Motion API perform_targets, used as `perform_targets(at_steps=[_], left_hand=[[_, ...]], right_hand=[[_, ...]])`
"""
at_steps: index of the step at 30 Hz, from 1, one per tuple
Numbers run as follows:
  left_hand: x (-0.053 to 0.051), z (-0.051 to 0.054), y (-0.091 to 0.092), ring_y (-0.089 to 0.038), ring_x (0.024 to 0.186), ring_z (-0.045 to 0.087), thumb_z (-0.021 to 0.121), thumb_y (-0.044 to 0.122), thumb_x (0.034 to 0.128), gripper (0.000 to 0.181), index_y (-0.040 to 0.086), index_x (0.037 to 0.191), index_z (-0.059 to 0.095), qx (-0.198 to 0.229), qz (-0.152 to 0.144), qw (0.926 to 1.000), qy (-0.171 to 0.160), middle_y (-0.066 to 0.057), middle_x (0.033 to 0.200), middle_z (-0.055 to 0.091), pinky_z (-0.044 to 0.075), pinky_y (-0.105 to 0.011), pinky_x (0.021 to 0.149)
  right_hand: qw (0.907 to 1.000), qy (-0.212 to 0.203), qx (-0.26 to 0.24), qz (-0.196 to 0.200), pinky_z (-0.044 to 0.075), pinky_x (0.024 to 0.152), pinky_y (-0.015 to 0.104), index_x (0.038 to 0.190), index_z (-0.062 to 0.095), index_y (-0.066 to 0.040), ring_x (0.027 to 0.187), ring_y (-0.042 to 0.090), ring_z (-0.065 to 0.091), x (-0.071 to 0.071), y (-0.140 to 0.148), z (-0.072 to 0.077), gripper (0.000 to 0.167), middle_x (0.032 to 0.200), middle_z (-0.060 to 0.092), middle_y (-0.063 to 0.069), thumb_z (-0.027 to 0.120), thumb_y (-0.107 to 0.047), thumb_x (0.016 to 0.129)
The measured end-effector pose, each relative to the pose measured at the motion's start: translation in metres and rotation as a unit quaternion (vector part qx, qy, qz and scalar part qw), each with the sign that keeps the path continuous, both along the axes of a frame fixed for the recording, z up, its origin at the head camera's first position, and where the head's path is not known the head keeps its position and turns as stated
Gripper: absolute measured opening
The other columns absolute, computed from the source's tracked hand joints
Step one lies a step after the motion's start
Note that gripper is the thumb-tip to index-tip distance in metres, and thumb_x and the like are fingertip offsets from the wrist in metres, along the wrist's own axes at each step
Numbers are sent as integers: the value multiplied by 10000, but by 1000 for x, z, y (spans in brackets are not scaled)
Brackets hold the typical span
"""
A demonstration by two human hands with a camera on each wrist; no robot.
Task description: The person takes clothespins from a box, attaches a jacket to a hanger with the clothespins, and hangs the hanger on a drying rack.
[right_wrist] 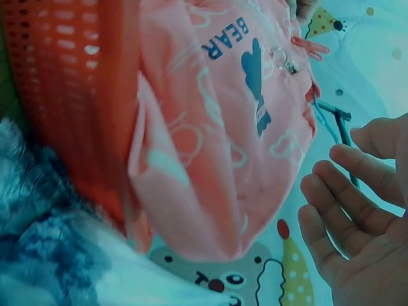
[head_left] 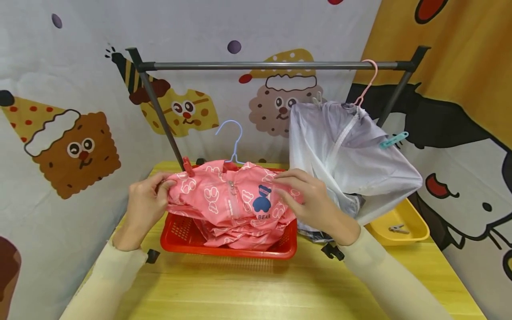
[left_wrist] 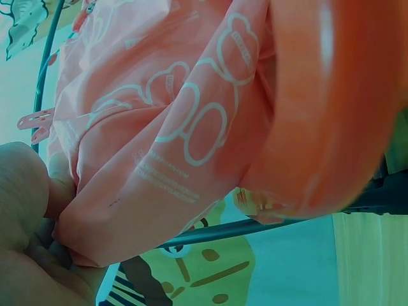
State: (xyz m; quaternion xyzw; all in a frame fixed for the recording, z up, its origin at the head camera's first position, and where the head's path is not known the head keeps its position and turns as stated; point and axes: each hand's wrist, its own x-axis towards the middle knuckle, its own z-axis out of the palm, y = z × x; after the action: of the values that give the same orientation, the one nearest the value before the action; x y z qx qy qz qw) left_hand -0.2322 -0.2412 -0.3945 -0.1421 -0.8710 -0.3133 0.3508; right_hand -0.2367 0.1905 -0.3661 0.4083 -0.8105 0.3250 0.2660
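A pink jacket (head_left: 212, 198) with white outline prints and a blue bear lies bunched over a red basket (head_left: 276, 254). A blue hanger's hook (head_left: 241, 131) rises from its top, and the rest of the hanger is hidden. At the jacket's left edge, a red clothespin (head_left: 188, 167) is clipped. My left hand (head_left: 146, 200) pinches the fabric just below that clothespin, between thumb and fingers. Beside the right edge is my right hand (head_left: 312, 202). In the right wrist view its fingers (right_wrist: 331, 191) are loosely extended, apart from the cloth.
Behind the basket stands a dark metal rack (head_left: 256, 66). A white-grey garment (head_left: 340, 151) hangs at its right from a pink hanger (head_left: 368, 84), with a teal clothespin (head_left: 394, 140) attached. A yellow tray (head_left: 418, 226) holding a clothespin (head_left: 398, 229) sits partly beneath it on the wooden table (head_left: 224, 289).
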Motion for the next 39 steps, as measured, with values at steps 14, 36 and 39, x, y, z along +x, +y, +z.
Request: perform_targets(at_steps=[14,36,39], left_hand=[[-3,-1,-1,-139,601,555,846,1,1032,87,-13,1114,871,-116,69,9998,174,-176,912,857,396,-65,602],[-5,-4,-3,-165,596,585,842,3,1035,114,-16,1144,871,-100,53,9999,83,-196,949,867,419,-32,625],[-5,-4,-3,-160,594,581,842,2,1035,111,-15,1141,872,-100,60,9999,89,-191,937,865,417,-39,621]], right_hand=[[9967,200,527,-579,594,1224,422,1385,838,-120,1363,317,757,7,36,-6,421,1463,793,112,921,-159,975],[9874,961,600,-1104,517,1190,600,1439,806,-87,1358,460,720,3,83,-2,556,1498,766,199,579,-536,1203],[9856,1046,545,-1215,494,1176,633,1426,810,-74,1353,485,709,3,91,1,557,1491,766,215,581,-530,1202]])
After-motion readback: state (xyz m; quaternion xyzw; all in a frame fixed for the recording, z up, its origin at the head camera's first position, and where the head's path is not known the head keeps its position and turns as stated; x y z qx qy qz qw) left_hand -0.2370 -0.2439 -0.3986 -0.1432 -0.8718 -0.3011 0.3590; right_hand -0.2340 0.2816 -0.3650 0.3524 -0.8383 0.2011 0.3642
